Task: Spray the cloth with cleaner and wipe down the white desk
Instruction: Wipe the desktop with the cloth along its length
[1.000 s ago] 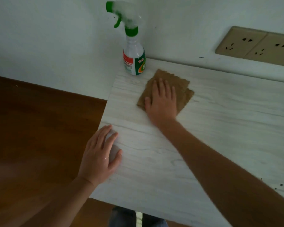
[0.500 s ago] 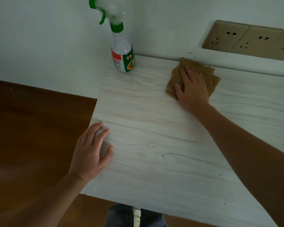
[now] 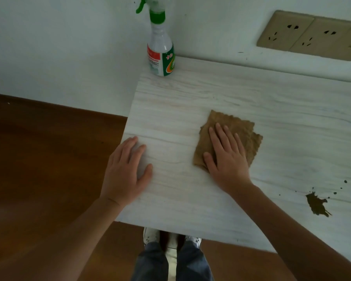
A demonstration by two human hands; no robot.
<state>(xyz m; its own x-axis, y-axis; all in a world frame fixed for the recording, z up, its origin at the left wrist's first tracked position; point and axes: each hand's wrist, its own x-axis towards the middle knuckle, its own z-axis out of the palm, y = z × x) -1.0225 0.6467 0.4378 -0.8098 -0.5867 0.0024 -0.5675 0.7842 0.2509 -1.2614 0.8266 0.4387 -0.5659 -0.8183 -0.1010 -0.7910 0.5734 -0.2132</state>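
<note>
Cloth (image 3: 239,130), brown and folded, is lying flat on the white desk (image 3: 211,94), a little in from the left end and roughly midway between the front edge and the wall (image 3: 69,47). You are pressing it down with your right hand (image 3: 227,159), palm flat and fingers straight and slightly fanned, so its far and right edges are showing past your fingertips. Your left hand (image 3: 124,171) is resting flat at the desk's left edge, fingers spread, its heel hanging out over the wooden floor (image 3: 39,159); it is sitting near the cloth but apart from it. The spray bottle (image 3: 161,55) is standing upright in the far left corner against the wall, well apart from the cloth. Bare desk is stretching between cloth and bottle, and more is running off to your right. A dark brown stain (image 3: 317,205) ringed with small splatters is sitting toward the front edge, near your right forearm and well apart from the cloth. Wall sockets (image 3: 312,35) are sitting above the back edge, and your shoes (image 3: 150,236) are showing just under the front edge.
</note>
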